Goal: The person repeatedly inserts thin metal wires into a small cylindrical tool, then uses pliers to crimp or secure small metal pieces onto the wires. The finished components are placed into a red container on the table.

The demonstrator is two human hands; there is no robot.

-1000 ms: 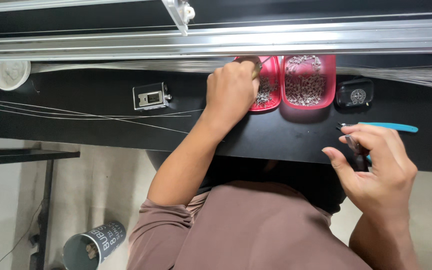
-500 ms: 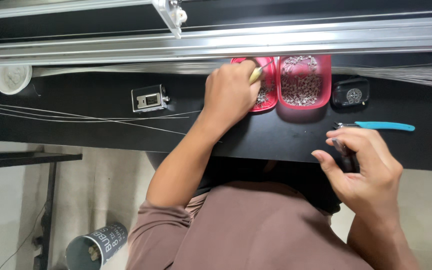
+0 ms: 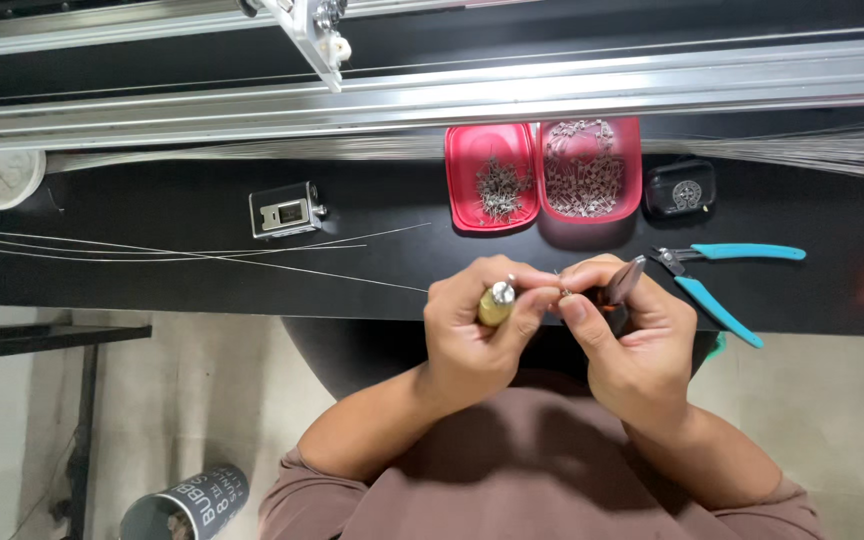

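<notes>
Left hand (image 3: 477, 325) clenched around a brass-handled tool (image 3: 497, 303), at the near edge of the black tabletop (image 3: 152, 270). Right hand (image 3: 627, 330) grasping small pliers (image 3: 620, 285), just beside at 3 o'clock, fingertips touching. Two pink trays (image 3: 542, 170) of metal pins at 12 o'clock. Blue-handled cutters (image 3: 727, 275) at 3 o'clock, lying untouched.

Bright, even light falls from above. The aluminium rail (image 3: 552, 85) glares almost white, while the black worktop (image 3: 152, 285) just below it stays dark with a dull sheen. Soft shadows sit beside the pink trays (image 3: 542, 170) under the rail. Focus is sharp; the rail bows slightly toward the frame edges.
</notes>
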